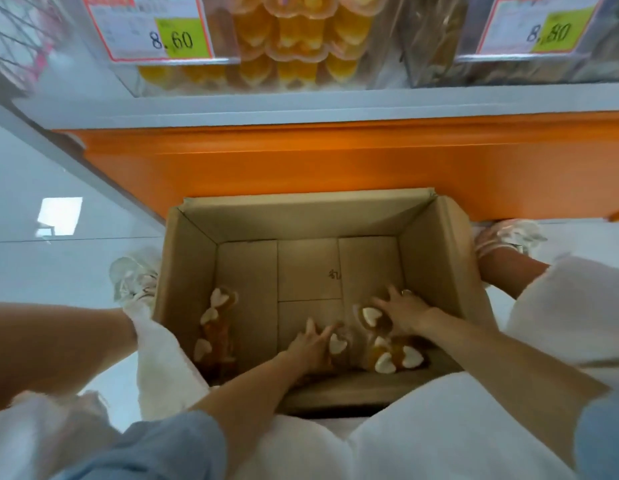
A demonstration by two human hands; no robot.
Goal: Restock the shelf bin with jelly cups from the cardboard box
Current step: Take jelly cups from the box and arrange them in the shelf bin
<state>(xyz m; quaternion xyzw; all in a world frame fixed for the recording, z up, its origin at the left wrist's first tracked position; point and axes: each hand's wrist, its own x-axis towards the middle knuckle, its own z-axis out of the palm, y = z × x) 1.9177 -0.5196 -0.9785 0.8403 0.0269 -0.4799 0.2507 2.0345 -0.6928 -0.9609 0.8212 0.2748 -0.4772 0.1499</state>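
Observation:
An open cardboard box (436, 258) stands on the floor between my feet. Several heart-shaped jelly cups lie on its bottom: one group (214, 327) along the left wall, another (398, 358) at the near right. Both my hands are down inside the box. My left hand (310, 344) lies on the box floor with its fingers round a jelly cup (337, 344). My right hand (401, 311) has spread, curled fingers over another jelly cup (370, 317). Above, the clear shelf bin (380, 77) holds stacked yellow jelly cups (294, 32).
An orange shelf base (335, 157) runs right behind the box. Price tags 8.60 (152, 29) and 8.80 (540, 29) hang on the bins. A second bin (429, 46) sits to the right. My shoes (135, 278) stand on the pale tiled floor on either side.

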